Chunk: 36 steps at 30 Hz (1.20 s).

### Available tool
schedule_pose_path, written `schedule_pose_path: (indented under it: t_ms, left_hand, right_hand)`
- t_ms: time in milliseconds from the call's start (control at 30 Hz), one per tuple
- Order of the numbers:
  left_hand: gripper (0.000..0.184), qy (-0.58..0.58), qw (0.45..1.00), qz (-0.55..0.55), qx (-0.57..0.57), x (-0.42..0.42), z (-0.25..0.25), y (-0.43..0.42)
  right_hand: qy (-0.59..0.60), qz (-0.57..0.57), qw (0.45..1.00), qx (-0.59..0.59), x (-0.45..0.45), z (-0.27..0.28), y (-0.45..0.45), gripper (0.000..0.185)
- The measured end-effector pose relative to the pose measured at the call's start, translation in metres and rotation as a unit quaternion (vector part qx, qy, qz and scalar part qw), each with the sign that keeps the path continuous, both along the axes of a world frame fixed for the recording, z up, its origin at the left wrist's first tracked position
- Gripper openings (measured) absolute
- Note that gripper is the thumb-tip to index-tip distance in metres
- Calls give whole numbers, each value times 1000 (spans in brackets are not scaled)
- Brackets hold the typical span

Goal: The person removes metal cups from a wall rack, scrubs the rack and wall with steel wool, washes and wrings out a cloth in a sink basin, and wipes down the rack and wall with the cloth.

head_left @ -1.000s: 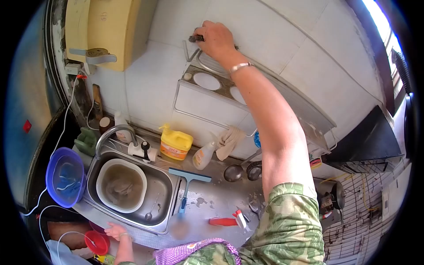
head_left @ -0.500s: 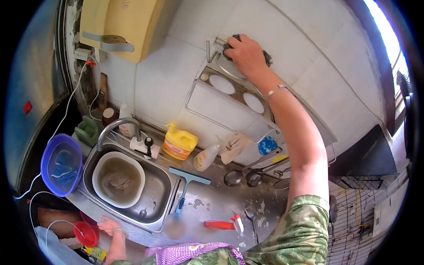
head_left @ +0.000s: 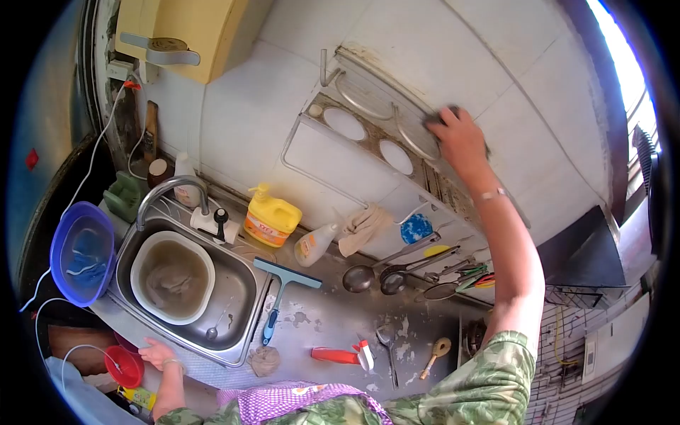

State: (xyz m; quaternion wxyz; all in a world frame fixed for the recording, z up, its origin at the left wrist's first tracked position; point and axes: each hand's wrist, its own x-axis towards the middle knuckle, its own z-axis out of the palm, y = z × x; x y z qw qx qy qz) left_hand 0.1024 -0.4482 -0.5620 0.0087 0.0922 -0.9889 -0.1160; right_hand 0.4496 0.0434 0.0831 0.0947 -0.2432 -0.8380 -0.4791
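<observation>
My right hand [head_left: 459,138] is up at the wall rack [head_left: 361,131], its fingers closed over a dark steel wool scrubber [head_left: 440,117]. The scrubber presses on the top rail's right part, by the curved metal loops; my fingers hide some of it. Brown grime coats the rack's perforated shelf. Low on the left, my left hand [head_left: 159,352] holds nothing, fingers stretched apart, near the sink's front edge and beside a red cup [head_left: 124,364].
A steel sink [head_left: 241,283] holds a white basin [head_left: 207,301] of murky water. On the counter are a squeegee [head_left: 287,280], yellow jug [head_left: 273,216], crumpled cloth [head_left: 264,361] and red-handled tool [head_left: 340,355]. Ladles [head_left: 359,278] hang at the right; a purple basin [head_left: 60,262] stands left.
My right hand has moved right along the rack's top rail with the steel wool scrubber. The view has shifted, showing more of the counter's right side. My left hand stays low and open.
</observation>
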Motion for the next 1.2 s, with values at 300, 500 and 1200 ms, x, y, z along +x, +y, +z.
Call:
schedule_pose_path:
  t_ms: [300, 500, 1200]
  left_hand:
    - [51, -22, 993, 91, 65, -2, 26, 11]
    - [53, -32, 992, 96, 81, -3, 21, 8]
    - [51, 2, 994, 93, 63, -1, 20, 8]
  right_hand:
    - [34, 59, 997, 43, 27, -9, 21, 27]
    - [12, 144, 988, -60, -106, 15, 14, 21]
    - [-186, 117, 974, 62, -169, -6, 30, 9]
